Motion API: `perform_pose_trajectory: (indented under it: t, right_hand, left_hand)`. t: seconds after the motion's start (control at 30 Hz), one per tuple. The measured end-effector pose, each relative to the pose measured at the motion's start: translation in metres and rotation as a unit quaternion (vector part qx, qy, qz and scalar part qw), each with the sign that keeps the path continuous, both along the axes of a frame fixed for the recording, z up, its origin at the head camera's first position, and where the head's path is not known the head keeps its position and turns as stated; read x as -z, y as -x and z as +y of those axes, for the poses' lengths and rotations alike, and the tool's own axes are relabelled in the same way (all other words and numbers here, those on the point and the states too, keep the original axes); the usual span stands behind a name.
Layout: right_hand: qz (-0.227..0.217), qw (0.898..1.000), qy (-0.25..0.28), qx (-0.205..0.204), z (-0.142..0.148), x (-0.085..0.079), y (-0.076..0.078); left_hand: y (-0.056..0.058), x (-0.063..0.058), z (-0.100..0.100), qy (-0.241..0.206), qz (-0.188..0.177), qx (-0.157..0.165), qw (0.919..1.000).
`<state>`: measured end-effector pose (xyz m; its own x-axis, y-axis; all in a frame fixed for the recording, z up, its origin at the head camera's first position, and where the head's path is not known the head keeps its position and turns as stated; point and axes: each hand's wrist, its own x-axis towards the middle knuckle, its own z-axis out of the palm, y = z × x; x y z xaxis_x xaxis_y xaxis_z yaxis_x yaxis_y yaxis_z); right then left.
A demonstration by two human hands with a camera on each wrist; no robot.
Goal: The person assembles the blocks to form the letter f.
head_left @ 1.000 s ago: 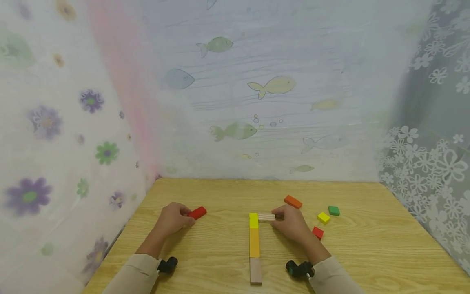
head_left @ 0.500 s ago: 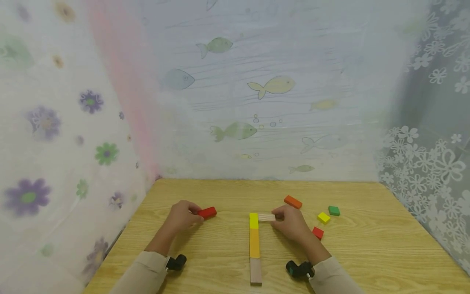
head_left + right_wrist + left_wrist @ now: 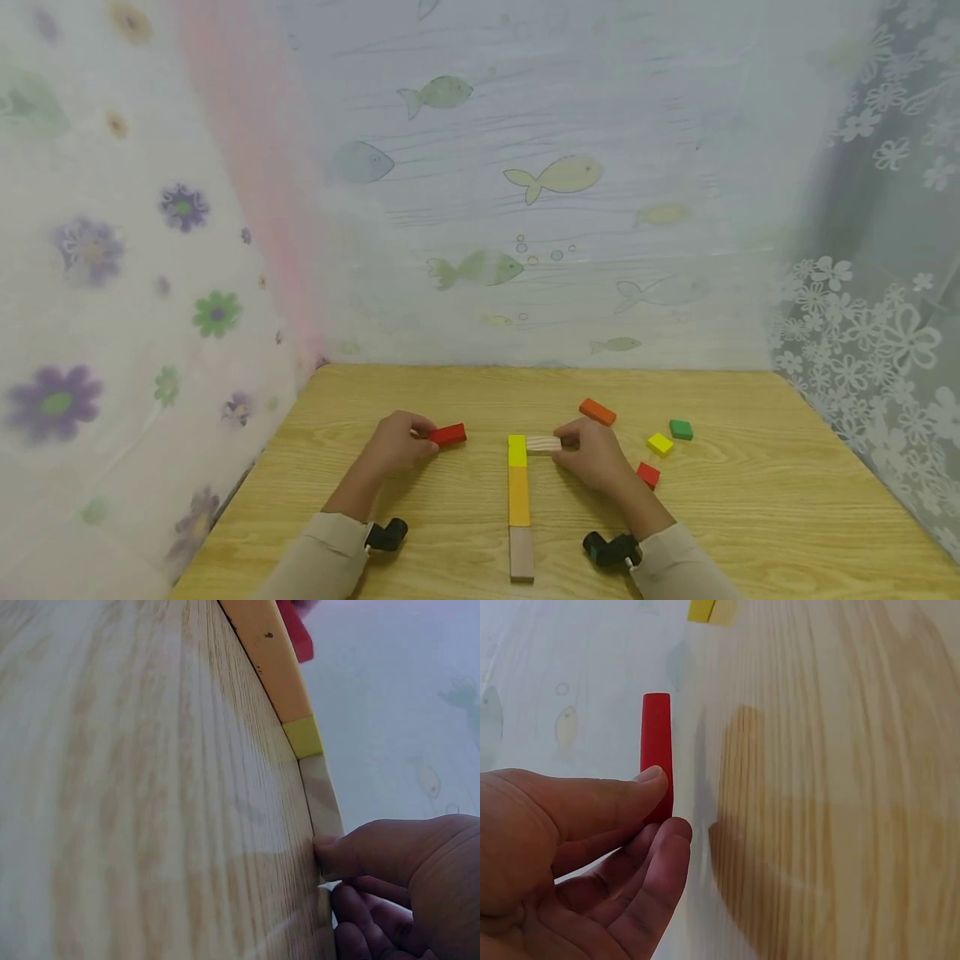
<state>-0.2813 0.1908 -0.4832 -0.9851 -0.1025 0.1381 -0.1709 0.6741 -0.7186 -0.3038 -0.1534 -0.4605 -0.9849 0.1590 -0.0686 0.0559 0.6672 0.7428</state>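
Observation:
My left hand pinches a red wooden block by its left end, between thumb and fingers. In the left wrist view the red block points away from the fingertips, above the tabletop. A row of blocks runs toward me: a yellow block, a longer orange-yellow block and a plain wood block. Another plain wood block lies crosswise against the yellow one's right side. My right hand pinches its right end; the right wrist view shows the thumb on this wood block.
On the right of the table lie an orange block, a green block, a small yellow block and a small red block. A fish-patterned curtain hangs behind the table's far edge.
My left hand has moved right with the red block, closer to the row, and the block has turned nearer to level across the view. My right hand has stayed in place.

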Motion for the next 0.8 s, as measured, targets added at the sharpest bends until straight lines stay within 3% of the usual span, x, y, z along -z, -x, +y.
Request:
perform_pose_trajectory:
  t: [0.47, 0.8]
  right_hand:
    - [-0.002, 1.000, 0.000, 0.005, 0.002, -0.001, 0.000]
    - [0.006, 1.000, 0.001, -0.003, -0.001, 0.002, 0.001]
  left_hand:
    - [0.004, 0.001, 0.034, -0.044, -0.015, 0.044, 0.9979]
    - [0.003, 0.007, 0.044, -0.052, -0.029, 0.042, 0.9974]
